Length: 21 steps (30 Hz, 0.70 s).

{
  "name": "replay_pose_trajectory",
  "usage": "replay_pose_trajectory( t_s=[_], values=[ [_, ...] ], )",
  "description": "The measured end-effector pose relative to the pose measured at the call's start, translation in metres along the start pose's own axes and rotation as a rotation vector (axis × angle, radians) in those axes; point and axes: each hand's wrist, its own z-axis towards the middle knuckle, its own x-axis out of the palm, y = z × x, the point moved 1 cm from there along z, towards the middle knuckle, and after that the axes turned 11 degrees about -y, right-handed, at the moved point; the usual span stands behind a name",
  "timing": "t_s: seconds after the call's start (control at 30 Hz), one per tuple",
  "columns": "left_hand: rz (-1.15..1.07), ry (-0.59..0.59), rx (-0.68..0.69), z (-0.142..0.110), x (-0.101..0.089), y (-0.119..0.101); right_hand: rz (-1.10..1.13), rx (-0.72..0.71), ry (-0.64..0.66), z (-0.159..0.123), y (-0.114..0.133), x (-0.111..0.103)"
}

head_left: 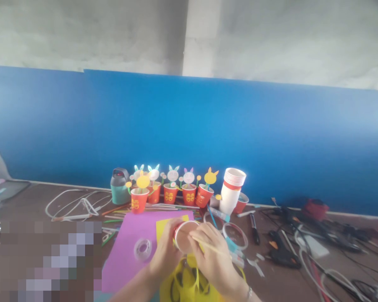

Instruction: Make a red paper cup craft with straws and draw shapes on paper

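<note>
My left hand is wrapped round the side of a paper cup with a red outside and a pale inside, tilted so its mouth faces me. At the cup's rim, the fingers of my right hand pinch a thin pale yellow stick. One end of the stick is by the mouth of the cup; whether it touches the cup I cannot tell. Yellow paper with cut-out holes lies beneath both hands, over a purple sheet. A roll of clear tape rests on the purple sheet.
Several red cups with paper animal heads stand along the blue partition. Beside them are a stack of white cups and a teal bottle. A black glue gun, a marker and tangled cables lie to the right.
</note>
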Motion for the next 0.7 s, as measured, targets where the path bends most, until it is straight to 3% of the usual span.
replay_pose_trajectory(
  t_s=[0.13, 0.2, 0.3, 0.4, 0.53, 0.7],
  values=[
    [0.038, 0.023, 0.167, 0.0, 0.0, -0.004, 0.009, -0.038, 0.009, -0.002, -0.004, 0.006],
    [0.046, 0.01, 0.18, 0.0, 0.0, -0.004, -0.004, 0.0, 0.057, 0.002, -0.003, 0.002],
    [0.027, 0.003, 0.073, 0.0, 0.0, -0.002, 0.006, 0.103, 0.081, 0.013, 0.005, -0.014],
    [0.013, -0.031, -0.041, 0.0, 0.0, 0.0, 0.145, 0.117, 0.027, 0.018, 0.012, -0.027],
    [-0.036, -0.036, -0.129, 0.0, 0.0, -0.006, 0.183, 0.041, -0.041, 0.013, 0.013, -0.027],
    [-0.193, -0.024, -0.135, 0.002, -0.001, -0.017, 0.148, 0.099, -0.003, 0.008, 0.006, -0.025]
  ],
)
